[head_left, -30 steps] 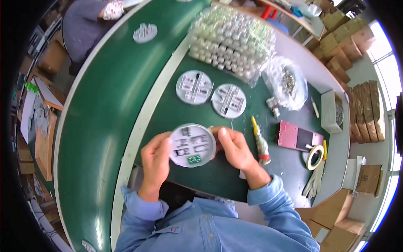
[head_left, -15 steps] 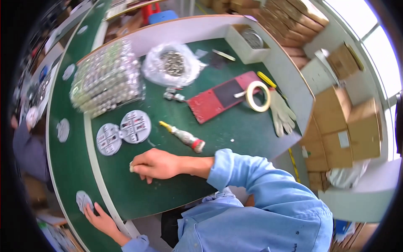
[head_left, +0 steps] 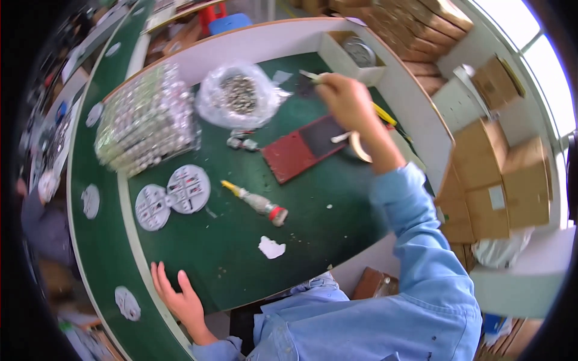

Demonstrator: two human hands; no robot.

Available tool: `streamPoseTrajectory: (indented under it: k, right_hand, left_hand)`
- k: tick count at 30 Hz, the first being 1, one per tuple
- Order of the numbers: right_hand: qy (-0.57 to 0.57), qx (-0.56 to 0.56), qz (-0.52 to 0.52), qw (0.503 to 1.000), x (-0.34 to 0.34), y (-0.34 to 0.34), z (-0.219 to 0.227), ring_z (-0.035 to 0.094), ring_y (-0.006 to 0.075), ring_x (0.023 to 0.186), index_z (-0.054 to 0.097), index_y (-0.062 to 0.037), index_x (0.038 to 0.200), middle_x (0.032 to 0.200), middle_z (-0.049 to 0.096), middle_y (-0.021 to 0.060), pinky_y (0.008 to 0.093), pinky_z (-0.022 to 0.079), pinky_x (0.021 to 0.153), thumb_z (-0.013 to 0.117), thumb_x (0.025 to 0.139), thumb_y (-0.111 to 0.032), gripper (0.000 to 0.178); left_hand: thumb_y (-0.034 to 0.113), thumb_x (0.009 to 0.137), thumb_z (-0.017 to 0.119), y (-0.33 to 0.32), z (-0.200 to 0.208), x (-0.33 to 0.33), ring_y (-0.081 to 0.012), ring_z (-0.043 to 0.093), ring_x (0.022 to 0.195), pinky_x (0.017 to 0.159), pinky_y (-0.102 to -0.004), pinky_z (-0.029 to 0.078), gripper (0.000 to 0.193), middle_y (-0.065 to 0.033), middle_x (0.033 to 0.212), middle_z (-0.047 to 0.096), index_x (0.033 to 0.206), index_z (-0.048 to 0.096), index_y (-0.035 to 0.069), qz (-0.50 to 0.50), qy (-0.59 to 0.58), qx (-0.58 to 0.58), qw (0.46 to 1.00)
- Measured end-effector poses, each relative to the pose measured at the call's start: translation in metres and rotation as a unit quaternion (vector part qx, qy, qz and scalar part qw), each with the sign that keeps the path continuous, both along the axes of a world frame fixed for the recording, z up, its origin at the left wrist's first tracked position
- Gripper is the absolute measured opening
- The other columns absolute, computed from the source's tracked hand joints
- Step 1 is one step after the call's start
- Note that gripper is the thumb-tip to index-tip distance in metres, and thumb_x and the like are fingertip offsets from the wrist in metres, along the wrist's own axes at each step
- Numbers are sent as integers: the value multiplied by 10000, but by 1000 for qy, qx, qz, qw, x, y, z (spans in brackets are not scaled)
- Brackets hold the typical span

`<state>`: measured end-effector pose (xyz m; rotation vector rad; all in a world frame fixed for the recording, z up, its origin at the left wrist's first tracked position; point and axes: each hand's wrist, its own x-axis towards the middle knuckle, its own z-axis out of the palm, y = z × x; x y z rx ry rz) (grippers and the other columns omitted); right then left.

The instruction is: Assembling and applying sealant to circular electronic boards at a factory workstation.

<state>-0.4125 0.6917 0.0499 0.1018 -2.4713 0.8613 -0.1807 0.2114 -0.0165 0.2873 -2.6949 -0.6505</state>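
Note:
My right hand (head_left: pixel 348 102) reaches to the far side of the green table. Its fingers are closed at the right end of a thin pale tool (head_left: pixel 309 75), whose kind I cannot make out; the hand is slightly blurred. My left hand (head_left: pixel 180 299) is held open over the table's front left edge with nothing in it. Right of it lies an irregular white scrap (head_left: pixel 271 247). Two round white pieces with dark markings, a left disc (head_left: pixel 152 207) and a right disc (head_left: pixel 188 189), sit side by side. Between them and the red board (head_left: pixel 292 157) lies a wrapped, yellow-tipped tool (head_left: pixel 256 203).
A plastic bag of small metal parts (head_left: pixel 239 94) stands beside a stack of plastic-wrapped parts (head_left: pixel 147 117). A white box (head_left: pixel 355 66) fills the far right corner. Tape (head_left: pixel 359 148) and a glove (head_left: pixel 408 150) lie partly behind my right arm. A green conveyor (head_left: pixel 99 246) carries white discs.
My right hand has moved from the front left of the table to the pale tool at the far side. The left hand has left the conveyor disc. The white scrap has come into view.

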Motion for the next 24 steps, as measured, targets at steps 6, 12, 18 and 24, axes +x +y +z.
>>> streamPoseTrajectory:
  k: [6,12,18,24]
  right_hand:
    - [-198,276,-110,934,-81,97,-48,676,459,1146,707,-51,1265,1158,736,259,532,527,981,705,966,-318,400]
    - [-153,281,-84,944,-100,83,-55,712,461,1007,746,1,1010,1003,742,269,542,547,894,676,912,-230,260]
    - [-219,258,-93,936,-101,87,-60,708,463,977,703,8,982,950,726,256,531,545,866,644,907,-191,221]
    - [-128,96,-81,984,-84,104,-30,715,327,794,687,18,1007,829,721,194,429,540,724,639,916,-140,188]
  left_hand:
    - [176,1005,721,2,-5,-11,-426,551,1375,1147,-472,451,422,-230,1494,584,1380,642,-2,-24,23,60,998]
    - [177,1025,728,-19,20,-110,-333,663,1274,1100,-432,503,454,-213,1398,675,1408,622,-43,-40,127,306,943]
    - [314,968,812,-36,13,-259,-327,600,1348,1112,-427,494,684,-238,1472,610,1470,547,-68,44,234,425,873]
    - [309,958,820,-53,6,-285,-275,638,1215,1038,-396,530,622,-202,1368,654,1425,593,-35,30,241,371,896]
